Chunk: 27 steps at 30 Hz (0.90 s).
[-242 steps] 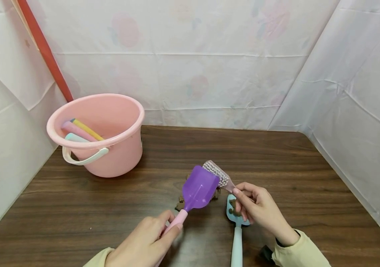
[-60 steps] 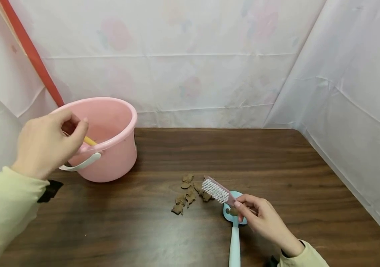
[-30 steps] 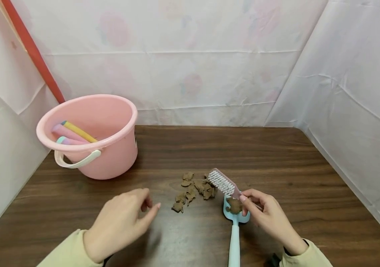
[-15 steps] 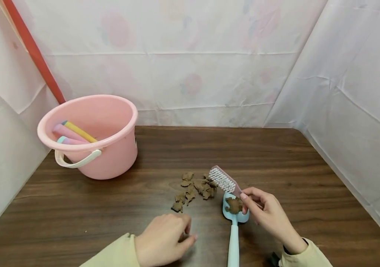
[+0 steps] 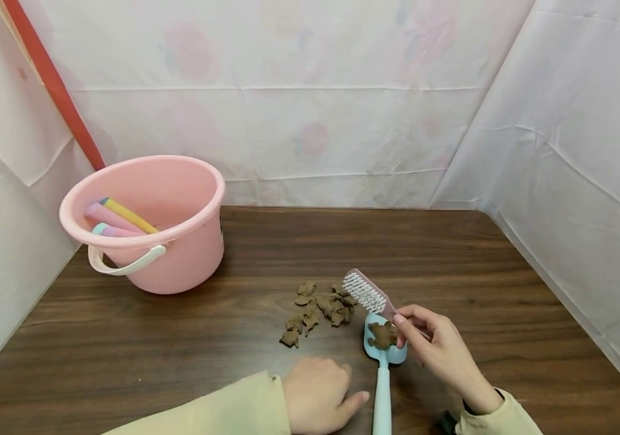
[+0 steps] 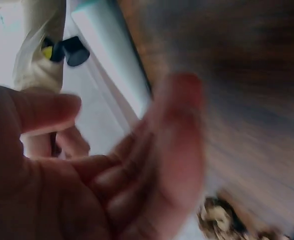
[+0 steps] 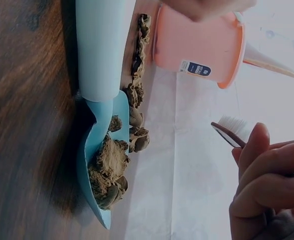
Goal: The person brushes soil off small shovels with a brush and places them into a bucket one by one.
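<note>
My right hand [image 5: 440, 347] pinches the thin handle of a small brush [image 5: 365, 293] with a pinkish back and white bristles, raised above the table. Below it lies a light-blue toy shovel [image 5: 382, 399], its blade bearing brown crumbly lumps [image 5: 381, 334], seen closer in the right wrist view. My left hand [image 5: 318, 396] hovers just left of the shovel's handle and holds nothing; in the left wrist view its fingers are loosely bent, with the thumb apart and the shovel handle [image 6: 106, 47] beyond. Several brown flaky pieces [image 5: 337, 311] lie on the wood left of the blade.
A pink bucket [image 5: 190, 263] with a white carrying handle [image 5: 136, 263] stands at the back left. Inside lean tool handles, one of them yellow [image 5: 130, 214]. White sheets [image 5: 310, 121] hang behind and at both sides of the wooden table [image 5: 424, 241].
The purple shovel formerly in my left hand is out of sight; another handle shows in the bucket. My left hand went to the bucket, then rightward to the blue shovel. My right hand keeps the brush.
</note>
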Each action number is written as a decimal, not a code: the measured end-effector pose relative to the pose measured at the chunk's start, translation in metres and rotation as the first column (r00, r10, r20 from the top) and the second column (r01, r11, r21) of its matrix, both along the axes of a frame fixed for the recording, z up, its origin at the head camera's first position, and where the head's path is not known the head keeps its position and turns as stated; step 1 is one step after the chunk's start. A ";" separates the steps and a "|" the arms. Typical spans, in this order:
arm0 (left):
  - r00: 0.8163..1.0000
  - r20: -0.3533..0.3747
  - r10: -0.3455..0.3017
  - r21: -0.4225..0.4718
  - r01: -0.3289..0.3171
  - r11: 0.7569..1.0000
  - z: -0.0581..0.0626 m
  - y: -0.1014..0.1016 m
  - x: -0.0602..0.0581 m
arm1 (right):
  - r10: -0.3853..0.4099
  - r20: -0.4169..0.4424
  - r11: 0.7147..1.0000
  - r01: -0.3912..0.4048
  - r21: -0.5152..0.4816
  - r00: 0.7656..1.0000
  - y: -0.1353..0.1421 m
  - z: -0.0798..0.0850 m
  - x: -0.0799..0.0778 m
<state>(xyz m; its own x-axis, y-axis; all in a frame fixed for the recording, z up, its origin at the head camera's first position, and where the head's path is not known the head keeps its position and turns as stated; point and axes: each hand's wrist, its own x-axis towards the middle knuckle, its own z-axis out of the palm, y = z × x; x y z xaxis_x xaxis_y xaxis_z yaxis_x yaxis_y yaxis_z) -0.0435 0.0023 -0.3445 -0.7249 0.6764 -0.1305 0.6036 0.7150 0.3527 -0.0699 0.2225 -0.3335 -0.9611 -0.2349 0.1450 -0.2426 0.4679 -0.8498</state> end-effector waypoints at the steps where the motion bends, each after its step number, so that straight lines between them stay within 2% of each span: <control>1: 1.000 0.006 0.010 -0.029 -0.010 1.000 -0.001 0.005 0.000 | -0.004 0.004 1.000 0.004 0.002 1.000 0.000 0.000 0.000; 3: 0.999 0.019 0.028 -0.100 -0.025 0.995 -0.002 0.015 -0.001 | -0.011 0.011 1.000 0.011 0.005 1.000 0.000 0.000 0.000; 9: 0.991 0.125 0.043 -0.234 -0.013 0.972 -0.006 0.044 -0.006 | -0.022 0.030 1.000 0.021 0.003 0.999 0.000 0.000 0.000; 13: 0.987 0.147 0.058 -0.318 -0.008 0.948 -0.011 0.059 -0.008 | -0.017 0.017 1.000 0.017 0.000 1.000 0.001 -0.001 -0.001; 19: 0.988 0.145 0.060 -0.333 -0.009 0.943 -0.018 0.069 -0.011 | -0.017 0.008 1.000 0.017 -0.012 1.000 0.002 -0.003 -0.001; 27: 0.991 0.126 0.047 -0.283 -0.010 0.959 -0.019 0.060 -0.014 | -0.050 0.050 0.999 0.050 -0.008 0.998 0.003 -0.002 -0.001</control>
<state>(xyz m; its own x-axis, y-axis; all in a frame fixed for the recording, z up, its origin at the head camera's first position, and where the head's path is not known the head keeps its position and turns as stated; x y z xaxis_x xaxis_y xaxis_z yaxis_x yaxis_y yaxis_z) -0.0578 0.0627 -0.3637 -0.7077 0.5780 -0.4063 0.5437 0.8128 0.2092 -0.0708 0.2260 -0.3357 -0.9777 -0.1854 0.0986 -0.1764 0.4707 -0.8645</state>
